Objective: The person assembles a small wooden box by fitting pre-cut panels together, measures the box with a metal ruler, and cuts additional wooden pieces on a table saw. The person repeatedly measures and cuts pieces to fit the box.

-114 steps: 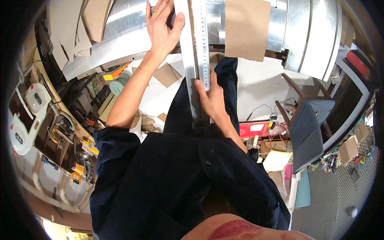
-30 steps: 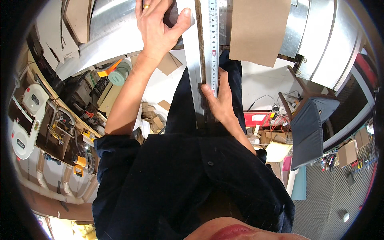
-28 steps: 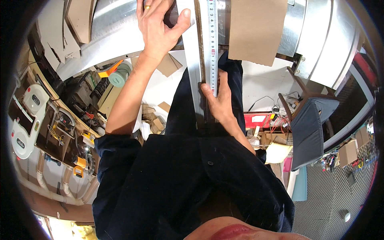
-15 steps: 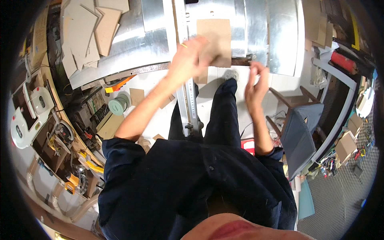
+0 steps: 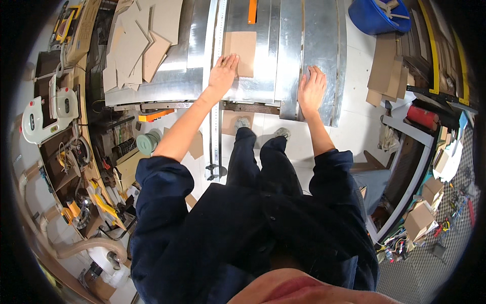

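A brown rectangular piece of board (image 5: 246, 53) lies flat on the metal table of a saw (image 5: 253, 93), its left edge alongside the long ruled fence bar (image 5: 214, 81). My left hand (image 5: 223, 73) rests at the board's lower left edge with the fingers stretched forward, fingertips touching it. Farther right, my right hand (image 5: 311, 91) lies flat on the metal top, fingers extended and holding nothing. Beyond the board, an orange strip (image 5: 252, 11) stands in a dark slot of the table.
Several cut board pieces (image 5: 129, 45) are piled on the table's left. A blue bin (image 5: 377, 15) with offcuts stands at the far right, near leaning boards (image 5: 386, 66). Tool shelves (image 5: 55, 147) line the left; a grey-framed stand (image 5: 407, 167) is on the right.
The board piece has gone from my left hand's blurred grasp at the table's front to lying flat beside the fence. My right hand has come down onto the metal top. The view has shifted.
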Available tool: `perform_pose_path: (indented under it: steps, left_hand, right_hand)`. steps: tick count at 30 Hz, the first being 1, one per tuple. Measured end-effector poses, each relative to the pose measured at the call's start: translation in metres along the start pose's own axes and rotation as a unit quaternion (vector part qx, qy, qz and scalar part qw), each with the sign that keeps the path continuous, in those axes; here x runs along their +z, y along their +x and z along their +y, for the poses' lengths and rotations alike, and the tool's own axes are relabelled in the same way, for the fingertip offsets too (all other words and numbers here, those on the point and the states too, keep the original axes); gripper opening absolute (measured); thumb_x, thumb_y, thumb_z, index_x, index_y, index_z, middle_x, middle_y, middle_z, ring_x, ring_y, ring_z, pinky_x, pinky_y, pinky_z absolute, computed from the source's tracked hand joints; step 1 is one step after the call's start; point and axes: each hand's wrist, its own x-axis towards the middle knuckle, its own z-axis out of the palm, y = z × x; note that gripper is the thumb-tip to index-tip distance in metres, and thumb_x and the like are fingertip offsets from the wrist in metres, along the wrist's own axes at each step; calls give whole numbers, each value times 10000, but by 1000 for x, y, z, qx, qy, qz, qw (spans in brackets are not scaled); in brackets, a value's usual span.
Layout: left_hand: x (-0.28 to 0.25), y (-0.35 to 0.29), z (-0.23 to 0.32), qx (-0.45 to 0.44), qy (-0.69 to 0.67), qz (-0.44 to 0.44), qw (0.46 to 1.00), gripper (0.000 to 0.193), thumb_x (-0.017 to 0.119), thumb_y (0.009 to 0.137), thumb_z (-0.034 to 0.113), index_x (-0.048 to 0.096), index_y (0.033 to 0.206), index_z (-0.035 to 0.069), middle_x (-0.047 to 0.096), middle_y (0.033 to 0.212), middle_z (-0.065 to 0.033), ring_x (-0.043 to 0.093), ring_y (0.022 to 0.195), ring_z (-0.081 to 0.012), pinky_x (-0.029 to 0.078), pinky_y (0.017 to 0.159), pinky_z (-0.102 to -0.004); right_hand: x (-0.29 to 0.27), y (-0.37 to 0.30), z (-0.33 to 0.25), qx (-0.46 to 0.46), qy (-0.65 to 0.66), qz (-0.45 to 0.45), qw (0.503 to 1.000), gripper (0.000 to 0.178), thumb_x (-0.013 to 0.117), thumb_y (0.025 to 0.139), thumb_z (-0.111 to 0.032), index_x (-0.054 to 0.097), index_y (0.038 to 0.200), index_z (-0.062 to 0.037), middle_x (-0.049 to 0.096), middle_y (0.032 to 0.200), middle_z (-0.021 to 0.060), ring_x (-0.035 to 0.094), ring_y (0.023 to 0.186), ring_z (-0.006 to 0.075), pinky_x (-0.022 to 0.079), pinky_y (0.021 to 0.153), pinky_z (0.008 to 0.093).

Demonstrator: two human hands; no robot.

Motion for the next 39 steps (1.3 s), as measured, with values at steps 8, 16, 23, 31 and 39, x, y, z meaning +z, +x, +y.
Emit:
perform_pose_path:
  steps: [8,16,23,31,39]
  left_hand:
    - [-4,64,-34,-1,-8,17,1000,642,595,955,259,365,1503,16,465,1517,-127,478,1370,-193,320,1167,-361]
    - [-6,125,-67,-5,-2,-1,1000,636,570,969,296,359,1509,34,417,1552,-111,407,1422,-175,324,1170,-367]
    - [-14,168,-92,13,-6,15,1000,635,582,970,302,367,1508,42,455,1528,-112,465,1380,-183,324,1166,-373]
    - [-18,216,-122,6,-5,7,1000,612,569,986,307,368,1520,86,466,1527,-72,518,1330,-184,340,1145,-387]
    - [-14,267,-155,6,27,-12,1000,610,530,1007,338,340,1530,89,433,1552,-47,517,1325,-145,322,1157,-381]
  right_hand:
    - [-5,5,-2,0,-1,-2,1000,370,609,921,-123,534,1271,-28,532,1326,168,482,1269,344,313,1154,488]
    - [-4,7,-3,35,-1,-38,999,390,587,950,-164,511,1312,-41,516,1374,163,451,1326,322,268,1190,482]
    - [-3,6,-1,56,-7,-43,997,394,576,962,-229,527,1316,-63,517,1396,131,438,1357,293,258,1206,466]
    - [-2,8,-2,66,-1,-43,997,398,600,936,-180,534,1308,-53,519,1393,132,444,1347,300,266,1210,464]
    - [1,9,-1,63,-5,-37,997,397,608,942,-196,550,1299,-33,544,1385,121,473,1333,295,298,1191,463]
